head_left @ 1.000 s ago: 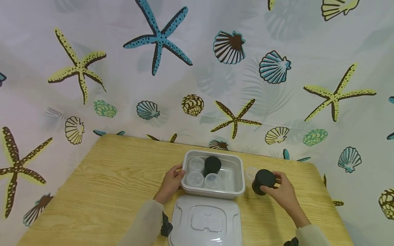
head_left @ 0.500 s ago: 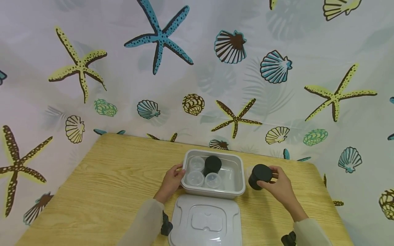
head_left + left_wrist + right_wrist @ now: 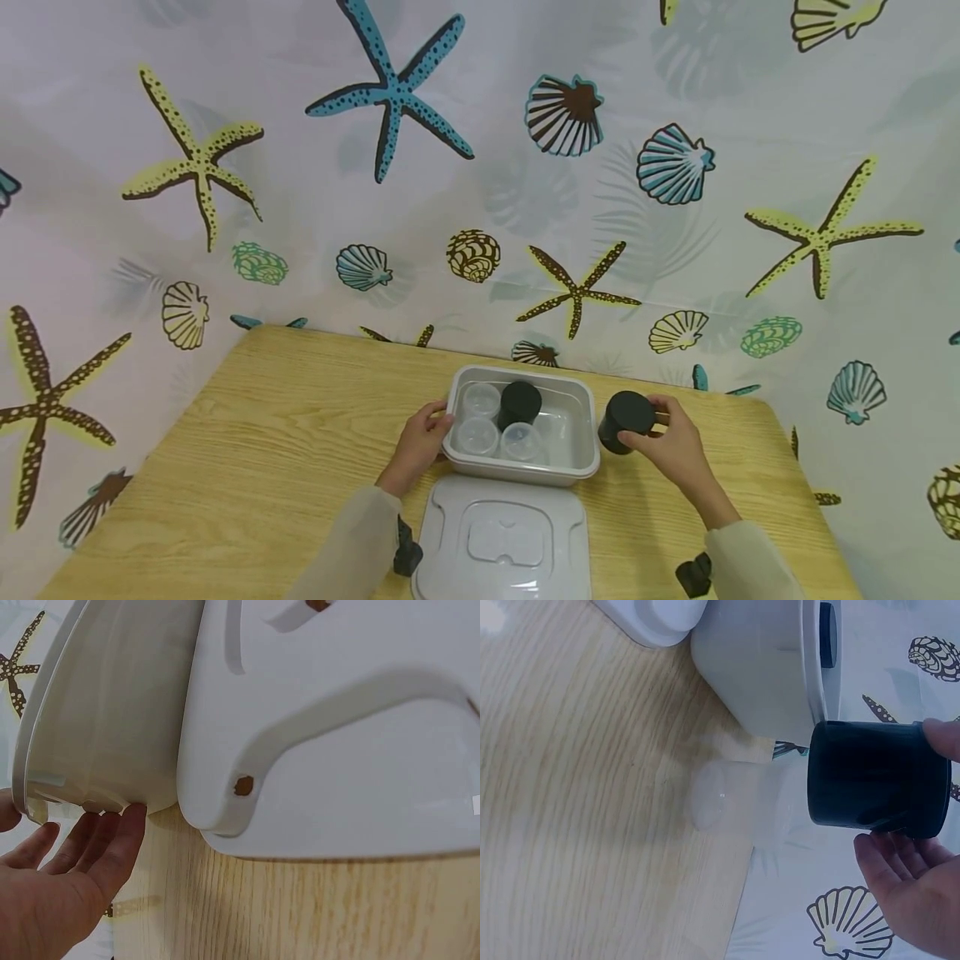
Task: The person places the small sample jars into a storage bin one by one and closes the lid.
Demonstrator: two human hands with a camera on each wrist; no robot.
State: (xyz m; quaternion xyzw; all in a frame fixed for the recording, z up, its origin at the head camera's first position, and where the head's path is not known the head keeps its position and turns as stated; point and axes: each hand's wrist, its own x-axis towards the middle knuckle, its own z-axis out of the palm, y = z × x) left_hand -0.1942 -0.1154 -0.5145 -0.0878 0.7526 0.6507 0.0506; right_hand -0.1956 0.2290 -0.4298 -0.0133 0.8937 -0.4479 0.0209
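Observation:
My right hand [image 3: 677, 447] holds a black cylindrical jar [image 3: 628, 411] by its sides, thumb opposite the fingers. In the right wrist view the jar [image 3: 877, 776] is off the table, close to the bin's right side. My left hand [image 3: 417, 440] grips the left end of a white plastic bin [image 3: 517, 473]. The left wrist view has those fingers [image 3: 112, 851] against the bin's outer wall, the thumb at its rim. Inside the bin stand another black jar [image 3: 519, 400] and several clear cups [image 3: 477, 436]; its right part shows bare floor.
A white lid [image 3: 502, 533] lies flat in front of the bin. A clear container [image 3: 742, 799] stands on the wooden table [image 3: 300, 433] right of the bin, hidden behind the held jar in the head view. A patterned curtain [image 3: 450, 208] hangs behind.
My right hand has carried the black jar leftward and slightly back, nearer the bin's right side. My left hand and the bin stay in place.

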